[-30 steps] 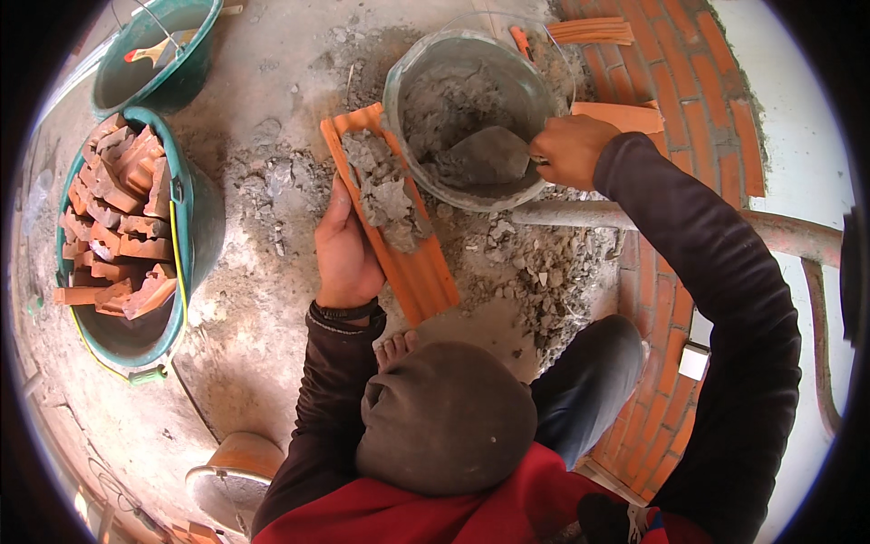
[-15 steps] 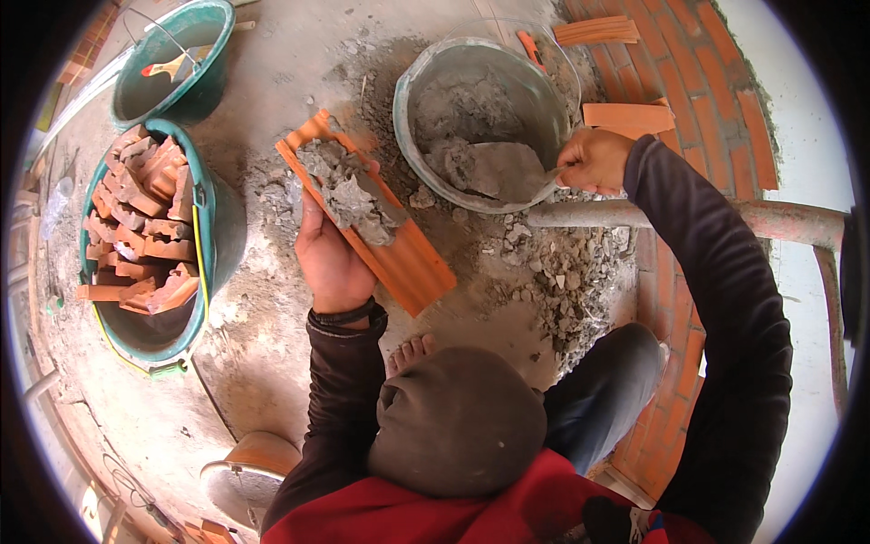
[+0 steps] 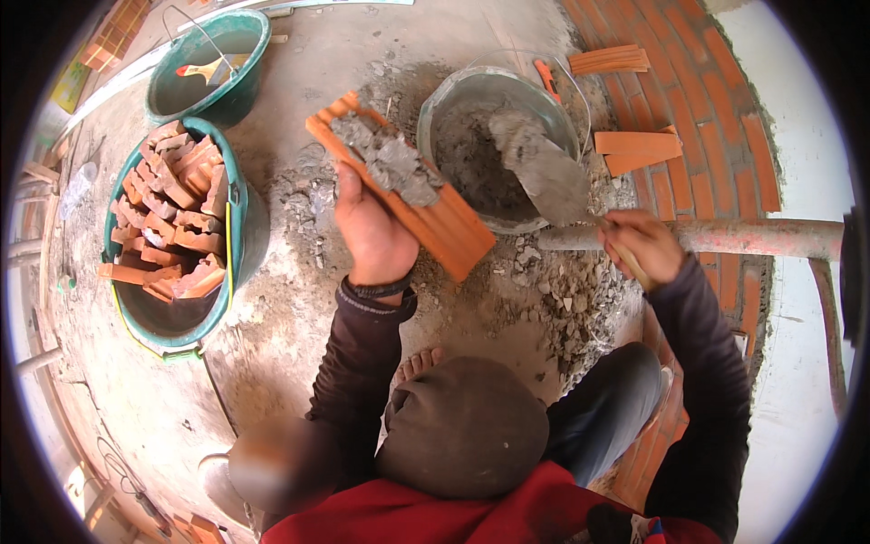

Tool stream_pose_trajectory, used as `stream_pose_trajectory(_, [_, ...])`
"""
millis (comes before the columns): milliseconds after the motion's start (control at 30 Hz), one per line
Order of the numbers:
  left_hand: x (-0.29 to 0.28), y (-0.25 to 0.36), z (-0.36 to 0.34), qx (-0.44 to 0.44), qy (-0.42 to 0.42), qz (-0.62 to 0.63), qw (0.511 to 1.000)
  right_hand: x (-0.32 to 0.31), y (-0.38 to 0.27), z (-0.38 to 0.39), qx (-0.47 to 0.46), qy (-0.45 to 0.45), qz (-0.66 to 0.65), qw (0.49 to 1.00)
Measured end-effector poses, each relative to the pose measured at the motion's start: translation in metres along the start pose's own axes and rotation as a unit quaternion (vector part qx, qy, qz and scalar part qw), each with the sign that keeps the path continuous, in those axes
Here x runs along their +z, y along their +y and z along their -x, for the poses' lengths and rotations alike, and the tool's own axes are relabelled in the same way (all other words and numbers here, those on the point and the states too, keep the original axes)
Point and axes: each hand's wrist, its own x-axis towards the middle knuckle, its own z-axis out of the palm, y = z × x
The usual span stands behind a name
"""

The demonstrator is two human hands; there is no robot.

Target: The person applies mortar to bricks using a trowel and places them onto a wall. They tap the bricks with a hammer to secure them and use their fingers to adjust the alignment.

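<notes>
My left hand (image 3: 376,234) grips an orange grooved brick tile (image 3: 453,238) from below, tilted over the floor. Wet grey mortar (image 3: 390,161) lies in a thick lump along its upper part. In my right hand (image 3: 645,247) is the wooden handle of a trowel (image 3: 555,181). Its blade, loaded with mortar at the tip side, is over the near right rim of a mortar bucket (image 3: 435,95). More mortar lies inside that bucket. The tile's right edge is close to the bucket's left side.
A green bucket (image 3: 243,195) of broken brick pieces stands at left, with another green bucket (image 3: 252,68) holding a brush behind it. Loose tiles (image 3: 639,145) lie on laid brickwork (image 3: 689,100) at right. A metal pipe (image 3: 761,238) crosses near my right hand. Rubble (image 3: 575,313) covers the floor.
My right hand has drawn the trowel up from inside the bucket toward me, with mortar on its blade. The tile in my left hand has shifted slightly right and away from me.
</notes>
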Motion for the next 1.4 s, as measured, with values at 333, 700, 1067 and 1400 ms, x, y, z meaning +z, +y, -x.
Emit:
stream_pose_trajectory(333, [0.031,-0.03,-0.004,0.036,-0.03,0.013,0.999,0.089,0.012,0.096,-0.197,0.126,0.19,0.954])
stream_pose_trajectory(700, [0.03,-0.046,0.009,0.069,-0.003,0.003,0.998,0.129,0.03,0.114,-0.21,0.193,0.227,0.931])
stream_pose_trajectory(1067, [0.023,-0.044,0.018,0.036,0.019,-0.018,0.999,0.148,0.027,0.12,-0.198,0.197,0.219,0.935])
stream_pose_trajectory(1400, [0.019,-0.044,0.016,0.025,-0.012,0.009,1.0,0.15,0.021,0.132,-0.172,0.197,0.204,0.943])
